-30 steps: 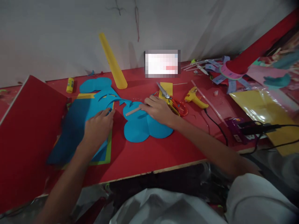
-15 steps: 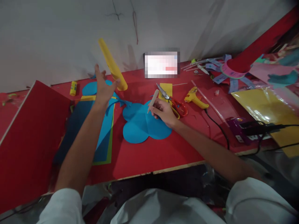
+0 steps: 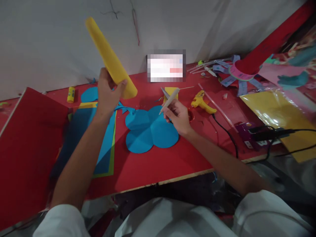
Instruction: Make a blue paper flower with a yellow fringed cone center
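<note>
My left hand (image 3: 110, 93) is wrapped round the lower part of a yellow rolled paper tube (image 3: 111, 59), tilted and raised above the table. In my right hand (image 3: 176, 113) is a pale pen (image 3: 170, 100), its tip pointing down and left. Below that hand lies a blue paper cutout with rounded petals (image 3: 140, 140), flat on the red table. Blue paper scraps (image 3: 124, 107) sit between it and my left hand. Scissors (image 3: 191, 115) with a red handle lie partly hidden behind my right hand, by a yellow paper piece (image 3: 171, 90).
A yellow glue gun (image 3: 202, 102) with a black cord lies to the right. Coloured paper sheets (image 3: 105, 164) and a red board (image 3: 29, 151) are at left, with a glue stick (image 3: 71, 94) behind. A blurred screen (image 3: 165, 65) leans on the wall. A purple box (image 3: 244, 133) sits at right.
My left hand has closed round the yellow tube, and the tube has risen from the table. My right hand, with the pen, has shifted slightly right, now covering more of the scissors.
</note>
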Demonstrator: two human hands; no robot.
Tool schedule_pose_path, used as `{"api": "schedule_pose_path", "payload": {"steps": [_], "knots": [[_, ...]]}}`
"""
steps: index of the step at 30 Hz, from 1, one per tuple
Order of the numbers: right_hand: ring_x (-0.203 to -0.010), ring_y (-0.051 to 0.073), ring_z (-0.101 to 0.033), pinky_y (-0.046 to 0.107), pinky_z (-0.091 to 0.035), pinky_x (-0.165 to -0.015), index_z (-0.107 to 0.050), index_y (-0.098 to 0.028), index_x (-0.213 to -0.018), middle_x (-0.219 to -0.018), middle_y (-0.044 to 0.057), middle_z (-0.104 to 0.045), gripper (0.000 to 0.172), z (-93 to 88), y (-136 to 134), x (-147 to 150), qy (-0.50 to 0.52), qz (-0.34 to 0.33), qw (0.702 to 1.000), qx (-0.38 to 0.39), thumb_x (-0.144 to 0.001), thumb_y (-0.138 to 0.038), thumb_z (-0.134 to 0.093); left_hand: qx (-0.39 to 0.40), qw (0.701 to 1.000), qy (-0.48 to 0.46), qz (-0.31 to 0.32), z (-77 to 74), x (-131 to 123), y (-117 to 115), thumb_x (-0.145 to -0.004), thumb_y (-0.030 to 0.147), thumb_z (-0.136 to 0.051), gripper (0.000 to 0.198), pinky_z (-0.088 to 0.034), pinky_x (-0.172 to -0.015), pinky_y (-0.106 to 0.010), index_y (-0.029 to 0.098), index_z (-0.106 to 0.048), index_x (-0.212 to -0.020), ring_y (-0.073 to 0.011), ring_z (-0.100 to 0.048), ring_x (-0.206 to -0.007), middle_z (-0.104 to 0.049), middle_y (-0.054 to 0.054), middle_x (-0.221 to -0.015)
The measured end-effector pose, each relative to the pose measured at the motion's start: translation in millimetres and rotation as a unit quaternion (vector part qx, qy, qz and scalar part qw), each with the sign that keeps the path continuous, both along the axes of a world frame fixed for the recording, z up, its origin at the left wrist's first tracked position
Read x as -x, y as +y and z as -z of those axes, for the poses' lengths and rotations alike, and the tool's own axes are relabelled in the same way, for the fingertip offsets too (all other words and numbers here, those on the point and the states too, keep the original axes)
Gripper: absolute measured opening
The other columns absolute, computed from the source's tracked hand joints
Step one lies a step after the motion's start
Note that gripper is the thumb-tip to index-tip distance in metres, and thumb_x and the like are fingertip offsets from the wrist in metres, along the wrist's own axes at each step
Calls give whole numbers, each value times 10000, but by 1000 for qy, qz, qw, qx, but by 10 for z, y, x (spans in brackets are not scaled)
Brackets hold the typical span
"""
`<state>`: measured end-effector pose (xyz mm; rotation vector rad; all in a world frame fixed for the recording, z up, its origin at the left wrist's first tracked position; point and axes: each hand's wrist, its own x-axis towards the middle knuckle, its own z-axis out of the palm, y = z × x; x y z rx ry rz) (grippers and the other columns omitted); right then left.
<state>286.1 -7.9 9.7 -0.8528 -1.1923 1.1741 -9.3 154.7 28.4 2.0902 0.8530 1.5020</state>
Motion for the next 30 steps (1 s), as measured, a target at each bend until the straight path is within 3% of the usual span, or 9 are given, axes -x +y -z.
{"api": "schedule_pose_path", "payload": {"steps": [4,7,10,16,22,30], "knots": [[-512,91,-521,238,-429,-453,-632,-263,-954,-693,-51,-626,362,-40,-29,-127,4,55,998,-25,-945,-582,-803,58,996,-56,41,-2,-357,-674,-968,605,-794,579,-640,-948,-376,431,-472,-1417,-175,-677,-1135,-644,28,-1304],[-511,92,-524,240,-442,-460,-633,-265,-957,-687,-55,-618,369,-40,-32,-147,-6,62,998,-29,-943,-594,-801,183,978,-57,88,2,-673,-1145,-1022,635,-685,604,-656,-886,-405,358,-437,-1499,-236,-729,-1117,-711,-59,-1263],[-491,90,-514,243,-429,-448,-629,-270,-1000,-683,-62,-614,387,-31,-28,-123,-18,64,997,-29,-946,-620,-786,210,970,-49,113,4,-873,-1417,-973,628,-744,746,-647,-883,-389,289,-421,-1553,-242,-742,-1074,-729,-92,-1203],[-466,97,-501,247,-414,-430,-631,-274,-1029,-639,-73,-587,419,-8,-11,-100,-11,50,999,-17,-936,-657,-776,215,970,-4,112,87,-902,-1517,-908,589,-823,766,-626,-819,-329,233,-481,-1494,-211,-725,-983,-721,-75,-1124],[-472,94,-493,237,-386,-424,-616,-275,-1009,-633,-81,-575,436,-3,-8,-102,3,50,999,3,-915,-660,-797,182,975,-65,107,257,-919,-1520,-941,560,-798,613,-615,-827,-346,243,-492,-1367,-214,-735,-964,-732,-87,-1124],[-417,92,-399,241,-290,-400,-594,-292,-1047,-582,-104,-520,411,4,3,-124,6,52,999,-12,-947,-653,-763,147,977,-80,130,388,-946,-1548,-934,446,-836,563,-599,-816,-331,267,-519,-1362,-185,-713,-920,-701,-49,-1119]]}}
